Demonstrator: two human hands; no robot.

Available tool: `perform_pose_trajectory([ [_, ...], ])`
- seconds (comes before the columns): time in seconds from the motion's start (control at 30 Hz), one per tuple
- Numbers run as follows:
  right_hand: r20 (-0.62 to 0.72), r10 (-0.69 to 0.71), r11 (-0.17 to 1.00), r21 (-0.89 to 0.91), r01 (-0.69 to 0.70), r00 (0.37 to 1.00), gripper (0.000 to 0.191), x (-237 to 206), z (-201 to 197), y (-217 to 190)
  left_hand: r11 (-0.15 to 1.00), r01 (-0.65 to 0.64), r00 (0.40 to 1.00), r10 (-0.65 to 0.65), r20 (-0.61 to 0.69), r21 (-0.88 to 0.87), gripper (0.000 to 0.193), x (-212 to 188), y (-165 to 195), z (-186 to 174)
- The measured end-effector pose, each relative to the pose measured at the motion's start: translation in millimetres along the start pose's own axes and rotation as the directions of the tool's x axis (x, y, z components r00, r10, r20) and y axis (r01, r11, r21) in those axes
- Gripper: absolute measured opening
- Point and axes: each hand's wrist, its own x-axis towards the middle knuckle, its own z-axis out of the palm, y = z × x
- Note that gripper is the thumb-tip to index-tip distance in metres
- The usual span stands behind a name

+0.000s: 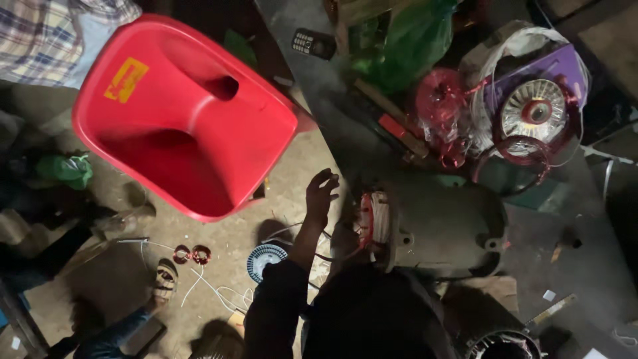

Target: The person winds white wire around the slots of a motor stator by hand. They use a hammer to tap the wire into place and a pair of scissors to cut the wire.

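While the camera looks straight down into a dim, cluttered workshop, the left hand point(321, 193) is raised in the air with its fingers point(327, 178) loosely curled and released, grasping nothing. It hovers just to the left of the grey cylindrical metal motor housing point(445, 226), which lies on its side near the middle of the view, its open end showing red and white copper windings point(369, 216) facing the hand. The dark sleeve point(279, 299) of that arm runs down to the lower edge. The right hand cannot be made out; it seems hidden behind the person's dark body, so whether it holds anything cannot be told.

To the left, a red moulded plastic chair point(179, 113) lies tipped over on the concrete floor point(232, 242). Below it sit two small red wire coils point(191, 254), some loose white wires point(206, 286) and a round blue-and-white finned disc point(264, 259). A sandalled foot point(164, 282) shows at lower left. At upper right lie a silver finned rotor on a purple sheet point(539, 106), a bundle of red copper wire point(440, 100), a green plastic bag point(405, 40) and a dark keypad phone point(311, 43).
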Motion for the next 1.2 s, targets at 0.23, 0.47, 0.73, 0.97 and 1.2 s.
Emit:
perform_pose_trajectory([
  [0.23,-0.040,0.137,0.904,0.414,-0.108,0.990,0.025,-50,-36,17,0.998,-0.057,0.998,0.057,0.030,0.003,0.038,-34,43,38],
  [0.47,0.132,0.396,0.228,0.945,-0.236,0.909,0.027,-58,-59,87,0.571,-0.689,0.712,0.648,0.271,0.445,0.028,-56,69,64],
  [0.73,-0.087,-0.056,0.888,0.451,0.089,0.995,0.025,-74,-101,112,0.737,-0.516,0.087,-0.461,0.883,0.435,0.049,-145,105,257],
  [0.97,-0.414,-0.223,0.928,0.188,0.322,0.883,0.024,-49,-135,140,0.688,0.532,-0.221,-0.450,0.865,0.494,0.105,-351,-46,322],
  [1.2,-0.406,-0.376,0.918,-0.043,0.394,0.833,0.023,-82,-77,143,0.189,0.654,-0.602,-0.457,0.655,0.733,0.102,-506,-92,429],
])
